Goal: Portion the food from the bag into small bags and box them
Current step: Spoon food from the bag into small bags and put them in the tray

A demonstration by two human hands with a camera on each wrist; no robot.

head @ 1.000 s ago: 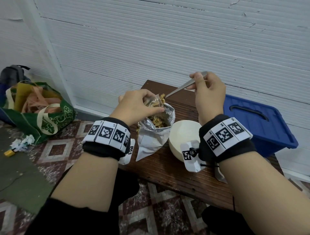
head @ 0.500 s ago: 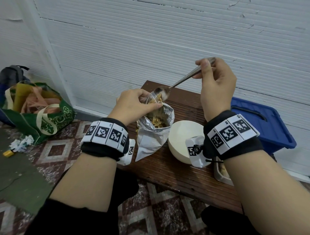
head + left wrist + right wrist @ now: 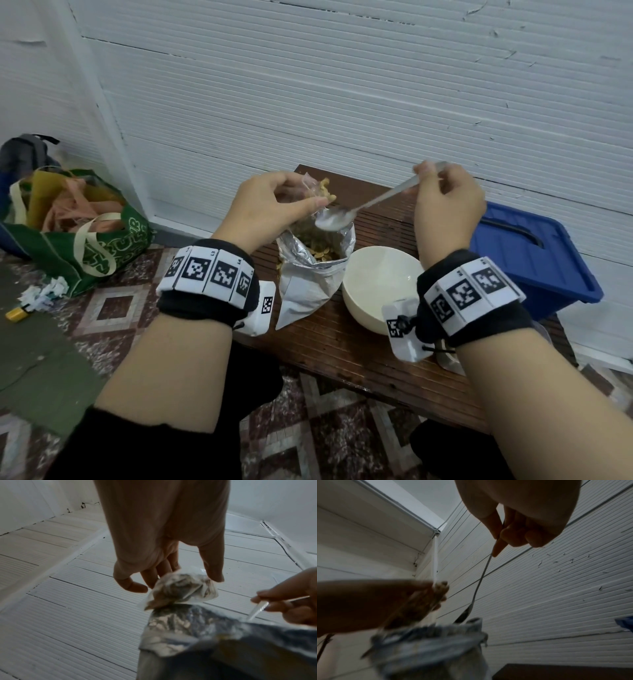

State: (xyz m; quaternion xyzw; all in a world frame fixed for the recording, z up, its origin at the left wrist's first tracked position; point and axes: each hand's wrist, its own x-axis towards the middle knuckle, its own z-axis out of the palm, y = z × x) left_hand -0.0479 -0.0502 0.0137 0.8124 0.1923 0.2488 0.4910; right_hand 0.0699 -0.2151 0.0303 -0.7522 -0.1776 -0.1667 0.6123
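Observation:
An open silver foil bag (image 3: 313, 274) of pale nuts stands on the dark wooden table (image 3: 346, 349). My left hand (image 3: 274, 205) holds a small clear bag (image 3: 318, 192) with nuts in it just above the foil bag's mouth; the left wrist view shows the small bag (image 3: 181, 588) pinched between thumb and fingers. My right hand (image 3: 445, 205) grips a metal spoon (image 3: 363, 209) by the handle, its empty bowl over the foil bag's opening. In the right wrist view the spoon (image 3: 481, 582) slants down toward the foil bag (image 3: 429, 646).
A cream bowl (image 3: 380, 287) stands right of the foil bag, empty as far as I can see. A blue lidded box (image 3: 534, 253) sits at the table's right. A green tote bag (image 3: 78, 233) and crumpled paper (image 3: 44, 294) lie on the floor to the left. The white wall is close behind.
The spoon came up out of the foil bag loaded, tipped at the small bag's mouth and now hangs empty over the foil bag. My left hand raised the small bag a little.

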